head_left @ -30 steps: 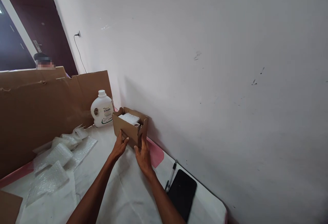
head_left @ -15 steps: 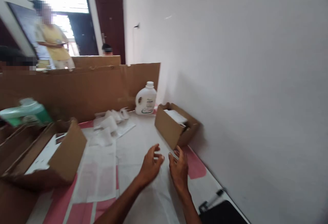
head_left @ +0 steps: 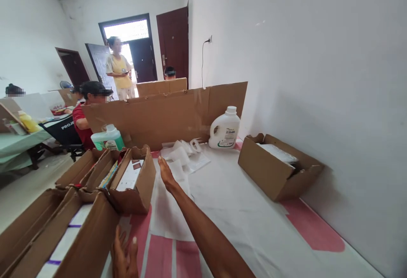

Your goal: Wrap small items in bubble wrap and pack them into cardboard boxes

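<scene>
My right hand (head_left: pixel 165 172) reaches out flat over the white-covered table (head_left: pixel 241 210), fingers stretched, right beside an open cardboard box (head_left: pixel 136 184) with printed sheets inside. My left hand (head_left: pixel 124 256) is low at the near edge, fingers spread, against the side of a larger open cardboard box (head_left: pixel 85 244). Neither hand holds anything. At the right by the wall stands the small open box (head_left: pixel 280 172) with a bubble-wrapped item in it, well away from both hands.
A white detergent bottle (head_left: pixel 225 128) and bubble wrap pieces (head_left: pixel 181 153) lie before a cardboard divider (head_left: pixel 165 112). A green bottle (head_left: pixel 108 139) stands behind more open boxes at left. Other people sit and stand beyond the divider.
Both hands let go of the small box by the wall and swung left. The view turned left; my right hand now reaches to the boxes on the left, my left hand dropped low.
</scene>
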